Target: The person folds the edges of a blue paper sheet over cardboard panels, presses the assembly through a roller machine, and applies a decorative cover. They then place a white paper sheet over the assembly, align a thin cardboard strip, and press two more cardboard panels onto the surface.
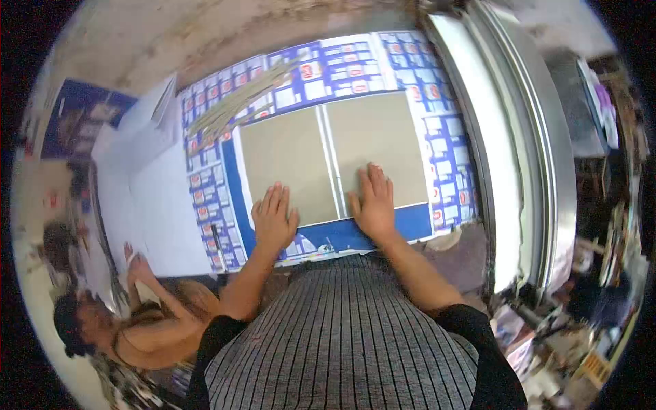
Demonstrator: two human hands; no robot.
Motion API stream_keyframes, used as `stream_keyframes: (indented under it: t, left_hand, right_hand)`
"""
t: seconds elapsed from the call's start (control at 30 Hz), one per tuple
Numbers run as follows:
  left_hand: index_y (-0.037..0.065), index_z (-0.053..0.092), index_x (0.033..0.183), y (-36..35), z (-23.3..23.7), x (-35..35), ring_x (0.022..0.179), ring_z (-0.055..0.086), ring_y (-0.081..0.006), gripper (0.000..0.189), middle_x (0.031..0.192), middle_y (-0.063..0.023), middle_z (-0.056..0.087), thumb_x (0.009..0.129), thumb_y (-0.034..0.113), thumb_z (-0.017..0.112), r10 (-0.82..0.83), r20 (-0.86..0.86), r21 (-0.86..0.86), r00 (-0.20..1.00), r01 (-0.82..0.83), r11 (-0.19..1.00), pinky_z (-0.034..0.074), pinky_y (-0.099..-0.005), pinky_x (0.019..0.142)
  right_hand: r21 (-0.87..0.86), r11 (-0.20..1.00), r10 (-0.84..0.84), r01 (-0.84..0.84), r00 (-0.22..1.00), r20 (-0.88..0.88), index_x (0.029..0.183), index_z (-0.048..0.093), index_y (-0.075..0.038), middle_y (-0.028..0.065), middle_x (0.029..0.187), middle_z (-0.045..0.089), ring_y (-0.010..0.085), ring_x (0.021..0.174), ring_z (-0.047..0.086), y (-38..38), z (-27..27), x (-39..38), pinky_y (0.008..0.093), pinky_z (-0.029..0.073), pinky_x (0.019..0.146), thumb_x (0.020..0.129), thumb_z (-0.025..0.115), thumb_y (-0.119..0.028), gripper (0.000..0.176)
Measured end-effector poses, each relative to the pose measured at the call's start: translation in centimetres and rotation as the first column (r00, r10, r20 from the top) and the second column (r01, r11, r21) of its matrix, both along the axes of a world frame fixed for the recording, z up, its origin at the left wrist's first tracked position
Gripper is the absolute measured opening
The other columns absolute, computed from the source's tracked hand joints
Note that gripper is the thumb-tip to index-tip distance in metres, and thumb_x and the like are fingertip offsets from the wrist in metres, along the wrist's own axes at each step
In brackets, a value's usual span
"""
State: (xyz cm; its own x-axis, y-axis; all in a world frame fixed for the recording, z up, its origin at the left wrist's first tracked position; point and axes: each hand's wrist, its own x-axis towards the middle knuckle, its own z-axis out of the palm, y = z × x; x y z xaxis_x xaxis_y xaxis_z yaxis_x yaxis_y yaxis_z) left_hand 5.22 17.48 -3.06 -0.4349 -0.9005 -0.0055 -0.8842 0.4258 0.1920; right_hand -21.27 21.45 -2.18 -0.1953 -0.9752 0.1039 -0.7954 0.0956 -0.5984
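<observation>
Two tan cardboard panels lie side by side on a white sheet with a narrow gap and a white strip between them. My left hand [273, 217] rests flat on the lower part of the left panel [283, 160], fingers stretched out. On the right panel [376, 137], my right hand [374, 198] lies with its fingers extended near the inner lower edge. Below both panels runs a blue strip [410, 222] along the near edge. Neither hand grips anything.
Printed blue-and-white sheets [447, 164] cover the table, with a bundle of thin tan strips [246, 99] at the upper left. White sheets [164, 212] lie to the left, where another person [150, 321] sits. A long metal-edged frame [526, 143] borders the right side.
</observation>
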Motion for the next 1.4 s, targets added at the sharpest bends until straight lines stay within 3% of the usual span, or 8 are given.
stream_keyframes:
  t: [0.23,0.37,0.47,0.73,0.9,1.23,1.3,1.4]
  left_hand:
    - [0.008,0.054,0.136,-7.1,5.2,-3.1,0.128,0.048,-0.0329,0.052,0.138,-0.0163,0.054,0.092,0.033,0.060,-0.103,0.144,0.259,0.984,0.063,0.964,0.033,-0.0477,0.103]
    - [0.004,0.061,0.122,-19.8,2.5,-10.8,0.122,0.050,-0.0352,0.046,0.127,-0.0175,0.058,0.091,0.037,0.063,-0.282,-0.142,-0.219,0.949,0.247,0.944,0.035,-0.0500,0.102]
    - [0.002,0.064,0.114,-24.5,2.6,-15.9,0.115,0.056,-0.0355,0.045,0.121,-0.0181,0.062,0.091,0.040,0.063,-0.407,-0.141,-0.236,0.902,0.369,0.899,0.042,-0.0504,0.096]
    - [0.001,0.064,0.101,-28.7,5.0,-19.1,0.071,0.060,-0.0158,0.041,0.076,-0.0059,0.063,0.093,0.041,0.064,-0.203,-0.082,0.712,0.976,0.200,0.673,0.048,-0.0320,0.068]
    - [-0.002,0.063,0.101,-28.1,6.6,-17.1,0.070,0.055,-0.0137,0.038,0.076,-0.0034,0.060,0.095,0.036,0.062,-0.162,-0.306,0.671,0.938,0.333,0.662,0.045,-0.0314,0.065]
    - [0.000,0.066,0.088,-27.0,4.3,-12.7,0.068,0.059,-0.0266,0.042,0.076,-0.0129,0.065,0.095,0.042,0.060,-0.441,0.051,0.661,0.896,0.301,0.688,0.048,-0.0402,0.066]
    - [0.000,0.068,0.107,-24.7,8.4,-15.5,0.083,0.068,-0.0306,0.039,0.084,-0.0183,0.070,0.094,0.037,0.062,-0.356,0.490,0.558,0.796,0.027,0.829,0.052,-0.0379,0.080]
    - [-0.001,0.062,0.122,-24.4,5.1,-16.8,0.109,0.062,-0.0382,0.048,0.120,-0.0248,0.063,0.094,0.038,0.062,-0.335,0.233,0.312,0.913,0.257,0.915,0.048,-0.0409,0.094]
  right_hand:
    - [0.099,0.988,-0.104,0.123,0.979,-0.175,0.144,0.042,0.000,0.0237,0.157,0.028,0.0382,0.148,0.022,2.8,-2.3,0.2,0.0601,0.016,0.117,0.092,0.060,-0.040,0.068]
    - [0.093,0.948,-0.292,0.304,0.948,-0.124,0.145,0.040,0.002,0.0238,0.156,0.029,0.0388,0.147,0.023,4.4,-1.6,0.6,0.0616,0.019,0.115,0.091,0.063,-0.041,0.072]
    - [0.243,0.832,-0.456,0.499,0.864,-0.213,0.147,0.037,0.001,0.0199,0.159,0.026,0.0351,0.150,0.019,5.4,-0.7,0.9,0.0625,0.013,0.116,0.092,0.060,-0.043,0.073]
    - [0.276,0.800,-0.503,0.532,0.847,-0.174,0.147,0.037,0.001,0.0198,0.160,0.023,0.0348,0.150,0.019,5.6,-0.8,0.6,0.0647,0.013,0.116,0.092,0.061,-0.044,0.075]
    - [0.252,0.825,-0.472,0.506,0.862,-0.183,0.146,0.039,0.000,0.0189,0.160,0.025,0.0346,0.149,0.021,5.5,-0.6,0.2,0.0662,0.012,0.115,0.093,0.060,-0.040,0.070]
    - [0.231,0.853,-0.432,0.468,0.881,-0.191,0.140,0.046,0.001,0.0187,0.155,0.033,0.0347,0.147,0.025,5.0,-1.4,-1.9,0.0661,0.013,0.115,0.092,0.061,-0.034,0.061]
    - [0.185,0.809,-0.569,0.558,0.823,0.004,0.136,0.048,0.001,0.0184,0.150,0.039,0.0373,0.144,0.030,5.5,-0.8,-2.2,0.0651,0.014,0.115,0.087,0.069,-0.031,0.062]
    - [0.031,0.600,-0.799,0.799,0.601,-0.003,0.131,0.051,0.000,0.0180,0.147,0.042,0.0393,0.141,0.032,5.3,-1.6,-3.1,0.0641,0.013,0.116,0.083,0.075,-0.028,0.061]
